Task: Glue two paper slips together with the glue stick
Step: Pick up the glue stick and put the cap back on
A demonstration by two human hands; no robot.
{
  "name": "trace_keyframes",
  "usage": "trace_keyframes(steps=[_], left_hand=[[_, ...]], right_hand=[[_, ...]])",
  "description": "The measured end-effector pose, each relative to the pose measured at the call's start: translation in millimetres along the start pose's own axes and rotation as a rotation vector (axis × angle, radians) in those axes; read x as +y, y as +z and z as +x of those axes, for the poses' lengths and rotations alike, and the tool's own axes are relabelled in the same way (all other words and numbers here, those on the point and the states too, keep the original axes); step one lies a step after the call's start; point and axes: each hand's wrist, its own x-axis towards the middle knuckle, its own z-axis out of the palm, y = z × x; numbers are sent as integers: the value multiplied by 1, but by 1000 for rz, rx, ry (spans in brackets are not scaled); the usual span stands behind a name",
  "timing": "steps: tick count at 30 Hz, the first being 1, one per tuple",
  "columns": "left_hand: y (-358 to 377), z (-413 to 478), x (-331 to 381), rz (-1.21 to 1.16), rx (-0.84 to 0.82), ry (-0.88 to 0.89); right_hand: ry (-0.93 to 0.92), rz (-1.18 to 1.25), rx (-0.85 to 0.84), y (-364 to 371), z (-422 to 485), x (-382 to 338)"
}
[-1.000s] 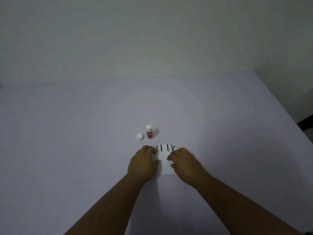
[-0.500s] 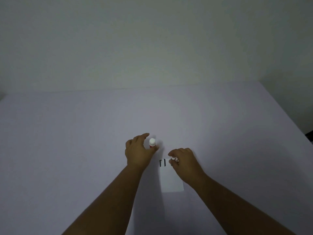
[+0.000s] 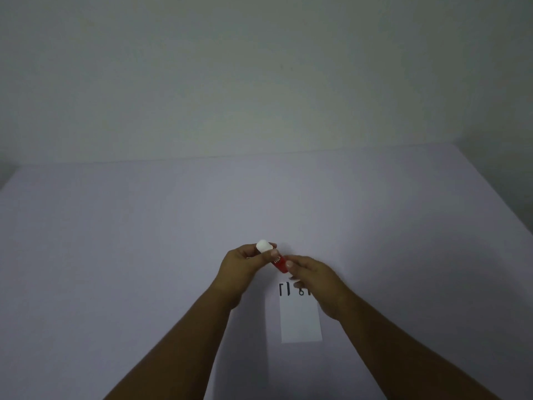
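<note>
Glue stick (image 3: 276, 258) held clear above the table (image 3: 115, 255), tilted, white cap (image 3: 264, 245) up-left. Left hand (image 3: 245, 265) closed on the cap end; right hand (image 3: 315, 280) pinching the red barrel. Likely light, rigid, smooth plastic; best gripped mid-barrel, cap twisted separately. Paper (image 3: 301, 320) flat on table below right hand, thin, easily creased. Counted: one glue stick, one cap; one sheet discernible, second slip not distinguishable.

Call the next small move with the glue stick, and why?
Probably press the white cap home onto the red glue stick: left hand pinches the cap end, right hand grips the tube, both lifted above the paper, which lies flat on the table.
</note>
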Motion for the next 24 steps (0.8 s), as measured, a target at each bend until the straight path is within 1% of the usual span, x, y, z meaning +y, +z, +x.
trace_keyframes(steps=[2,7,10,12,13,17,18,19,20,23,24], left_hand=[[-2,-5,4,-18,-29,-10],[-5,-15,5,-92,-72,-22],[-4,-20,6,-150,-53,-19],[-3,-22,7,-187,-20,-28],[-2,-24,8,-205,-8,-39],[3,-28,12,-243,44,-93],[4,-29,12,-246,55,-100],[5,-29,13,-250,59,-101],[6,-30,14,-253,55,-99],[6,-32,18,-242,46,-83],[6,-33,19,-229,47,-75]], right_hand=[[-23,69,-76,0,-5,-3],[-19,379,-229,0,-15,-3],[-31,420,-238,1,-20,-6],[-72,378,-178,3,-24,-8],[-100,318,-128,5,-26,-9],[-199,-106,127,11,-32,-13],[-206,-133,164,13,-32,-12],[-197,-113,166,14,-33,-12],[-173,-54,129,14,-34,-11],[-82,221,-65,13,-39,-12],[-76,265,-93,12,-40,-13]])
